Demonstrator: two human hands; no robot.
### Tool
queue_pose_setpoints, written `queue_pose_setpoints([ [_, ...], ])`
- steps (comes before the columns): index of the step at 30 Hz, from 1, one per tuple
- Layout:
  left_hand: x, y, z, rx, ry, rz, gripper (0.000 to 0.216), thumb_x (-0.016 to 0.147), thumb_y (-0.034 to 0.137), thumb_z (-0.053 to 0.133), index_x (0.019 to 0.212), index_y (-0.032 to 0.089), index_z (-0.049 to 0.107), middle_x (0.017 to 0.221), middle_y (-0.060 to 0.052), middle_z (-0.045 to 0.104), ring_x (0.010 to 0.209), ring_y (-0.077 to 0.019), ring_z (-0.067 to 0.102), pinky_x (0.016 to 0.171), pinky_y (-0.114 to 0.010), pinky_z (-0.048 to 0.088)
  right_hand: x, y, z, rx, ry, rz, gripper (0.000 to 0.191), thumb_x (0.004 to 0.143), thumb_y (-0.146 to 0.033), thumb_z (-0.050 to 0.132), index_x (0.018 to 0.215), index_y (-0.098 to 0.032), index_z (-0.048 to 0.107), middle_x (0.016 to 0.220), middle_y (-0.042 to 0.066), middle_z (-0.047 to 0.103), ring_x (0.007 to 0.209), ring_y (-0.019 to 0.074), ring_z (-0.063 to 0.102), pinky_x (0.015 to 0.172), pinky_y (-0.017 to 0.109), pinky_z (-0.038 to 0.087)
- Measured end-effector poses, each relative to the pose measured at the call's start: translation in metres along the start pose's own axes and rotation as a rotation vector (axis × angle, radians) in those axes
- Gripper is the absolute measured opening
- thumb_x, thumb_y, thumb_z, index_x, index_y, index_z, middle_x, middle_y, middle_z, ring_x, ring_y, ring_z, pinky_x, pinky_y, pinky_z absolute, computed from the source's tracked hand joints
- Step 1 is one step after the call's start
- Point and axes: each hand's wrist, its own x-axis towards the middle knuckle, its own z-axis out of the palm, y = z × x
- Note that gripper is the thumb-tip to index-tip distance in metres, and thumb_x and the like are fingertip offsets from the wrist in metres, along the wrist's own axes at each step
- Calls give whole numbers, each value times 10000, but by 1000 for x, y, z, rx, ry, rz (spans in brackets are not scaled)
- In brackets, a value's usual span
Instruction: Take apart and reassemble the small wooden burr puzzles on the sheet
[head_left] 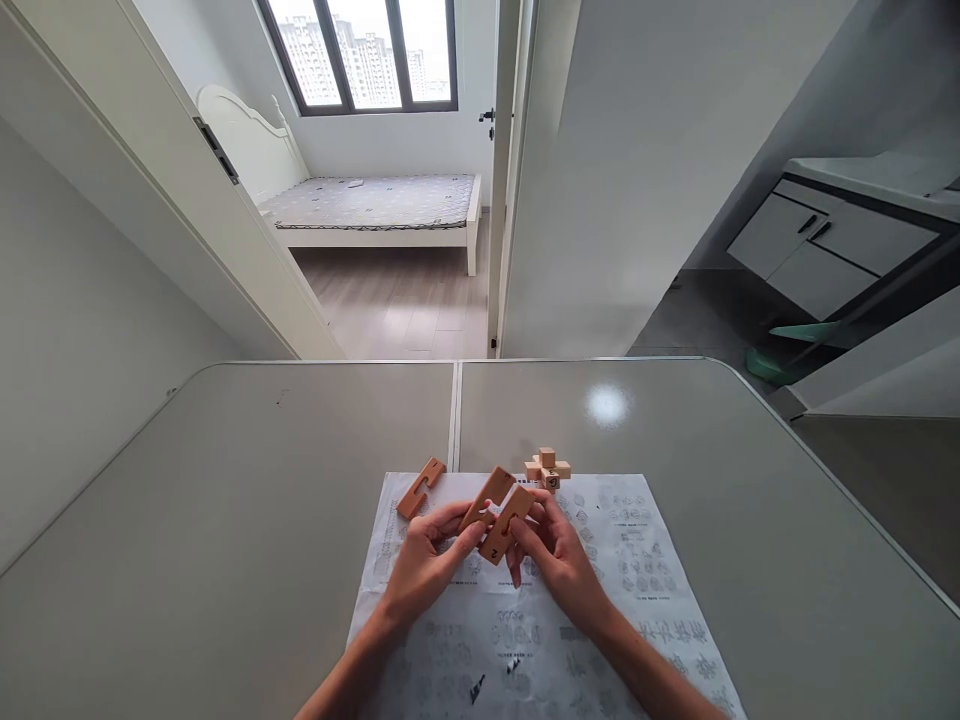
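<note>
Two flat wooden puzzle pieces are held close together over the printed sheet (442, 650). My left hand (427, 560) is closed on the farther notched puzzle piece (491, 490). The nearer puzzle piece (510, 520), marked with a 2, is pinched by my right hand (559, 560). Whether the two pieces interlock I cannot tell, as fingers cover part of them. A third notched wooden piece (421, 488) lies at the sheet's upper left edge. Just beyond my right hand stands a cross-shaped assembly of wooden blocks (547, 470), with a mark on one block.
The grey table (225, 540) has a seam (456, 415) down its middle and rounded far corners. Past it, an open doorway shows a bed (375, 205) under a window. A white cabinet (832, 240) stands at the far right.
</note>
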Motion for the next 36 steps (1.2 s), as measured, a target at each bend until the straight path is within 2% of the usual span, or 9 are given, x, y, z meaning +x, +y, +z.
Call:
queue_pose_setpoints([
  [5, 0, -6, 1, 70, -25, 22, 404, 913, 417, 749, 1216, 152, 779, 1021, -118, 827, 906, -278, 782, 860, -375, 623, 1, -2, 2, -44, 46, -9, 325, 970, -505, 695, 1090, -226, 579, 911, 18, 657, 521, 113, 595, 460, 274, 577],
  [13, -1, -7, 7, 25, 51, -3, 374, 848, 412, 816, 1110, 146, 813, 809, -75, 805, 707, -221, 735, 711, -345, 635, -1, 0, 0, -72, -27, -6, 306, 1006, -475, 655, 1162, -223, 580, 811, 5, 641, 574, 148, 622, 529, 315, 608],
  [18, 0, -4, 3, 16, 126, 0, 333, 825, 410, 831, 1051, 166, 834, 839, -76, 814, 699, -221, 736, 695, -341, 639, -3, 3, -1, -49, 15, -11, 359, 984, -443, 686, 1258, -256, 550, 1084, 64, 628, 701, 172, 673, 549, 335, 626],
  [21, 2, -3, -8, 85, 238, 23, 318, 800, 415, 847, 1028, 193, 848, 841, -60, 810, 720, -231, 745, 697, -328, 639, -4, 4, -1, -74, 33, -15, 355, 986, -420, 680, 1275, -275, 532, 1158, 75, 596, 740, 172, 681, 557, 326, 616],
  [25, 7, 5, -33, 162, 389, 33, 358, 789, 437, 855, 1046, 187, 845, 822, -37, 809, 747, -228, 738, 727, -313, 622, -5, 3, -1, -128, 4, -10, 291, 1001, -403, 651, 1233, -269, 540, 1098, 60, 600, 712, 150, 644, 550, 291, 573],
  [29, 9, 19, -61, 173, 432, -26, 450, 764, 481, 871, 1088, 170, 835, 924, -65, 836, 784, -242, 749, 717, -314, 626, -5, 2, -1, -131, -12, 4, 257, 997, -408, 649, 1186, -262, 552, 1053, 46, 606, 675, 136, 619, 538, 275, 541],
  [31, 8, 23, -74, 182, 417, -70, 478, 743, 498, 883, 1086, 169, 836, 992, -79, 840, 838, -268, 766, 765, -341, 640, -5, 3, -2, -131, -19, 12, 246, 1000, -409, 645, 1174, -260, 554, 1047, 42, 607, 672, 133, 618, 539, 269, 534],
  [33, 7, 23, -87, 196, 420, -101, 494, 735, 505, 887, 1106, 183, 832, 1079, -78, 832, 915, -283, 774, 819, -352, 646, -5, 4, -3, -134, -22, 15, 238, 1006, -406, 639, 1171, -257, 556, 1042, 39, 609, 667, 130, 618, 537, 262, 526],
  [36, 6, 20, -100, 233, 419, -136, 537, 726, 527, 883, 1130, 178, 825, 1081, -79, 832, 935, -289, 775, 835, -361, 652, -5, 6, -4, -138, -26, 16, 224, 1011, -399, 634, 1165, -253, 560, 1041, 38, 612, 654, 123, 609, 537, 261, 517],
])
